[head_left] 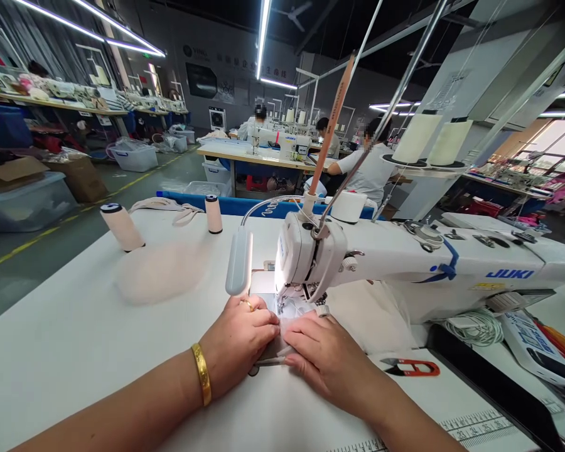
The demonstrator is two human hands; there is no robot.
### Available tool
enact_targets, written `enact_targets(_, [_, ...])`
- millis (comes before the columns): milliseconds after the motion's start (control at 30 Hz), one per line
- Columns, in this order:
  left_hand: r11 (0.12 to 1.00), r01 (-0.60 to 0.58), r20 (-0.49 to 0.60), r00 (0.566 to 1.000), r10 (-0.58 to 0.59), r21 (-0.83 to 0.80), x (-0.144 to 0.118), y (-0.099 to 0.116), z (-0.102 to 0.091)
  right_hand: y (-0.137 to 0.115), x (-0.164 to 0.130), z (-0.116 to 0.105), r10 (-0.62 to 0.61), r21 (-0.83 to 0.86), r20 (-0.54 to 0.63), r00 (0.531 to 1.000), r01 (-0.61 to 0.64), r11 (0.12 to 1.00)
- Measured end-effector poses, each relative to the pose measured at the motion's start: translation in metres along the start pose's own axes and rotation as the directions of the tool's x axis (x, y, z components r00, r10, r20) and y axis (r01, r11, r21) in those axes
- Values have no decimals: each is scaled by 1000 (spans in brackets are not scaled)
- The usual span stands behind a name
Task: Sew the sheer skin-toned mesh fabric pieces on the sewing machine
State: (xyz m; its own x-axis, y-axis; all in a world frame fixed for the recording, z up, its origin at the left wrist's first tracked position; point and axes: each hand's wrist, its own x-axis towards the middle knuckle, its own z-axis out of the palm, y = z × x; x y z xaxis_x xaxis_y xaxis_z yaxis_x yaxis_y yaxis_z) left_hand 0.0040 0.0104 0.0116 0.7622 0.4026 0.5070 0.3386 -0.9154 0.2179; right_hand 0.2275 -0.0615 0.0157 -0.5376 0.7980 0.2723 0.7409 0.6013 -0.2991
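A white sewing machine (386, 251) stands over the table, its lamp-lit needle area (281, 304) right between my hands. My left hand (247, 336), with a ring and a gold bangle, has its fingers curled and pressed together at the left of the presser foot, on a thin pale fabric (289, 325). From the right, my right hand (327, 351) grips the same fabric, fingers bent over it and thumb close below. The fingers hide much of the fabric. More sheer pale pink fabric (371, 314) spreads under the machine arm.
Orange-handled thread snips (412, 367) lie right of my right hand, near a black tray (489, 383). A sheer pink piece (162, 273) and thread spools (122, 226) (213, 215) are at the left. A grey lamp (239, 260) hangs by the needle. Co-workers sit beyond.
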Motion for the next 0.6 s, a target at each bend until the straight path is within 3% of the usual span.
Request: enact_targets(600, [996,18,-22,1000,-16,83,3,-10,3,3,8,5,63,18,-8,998,-63,998])
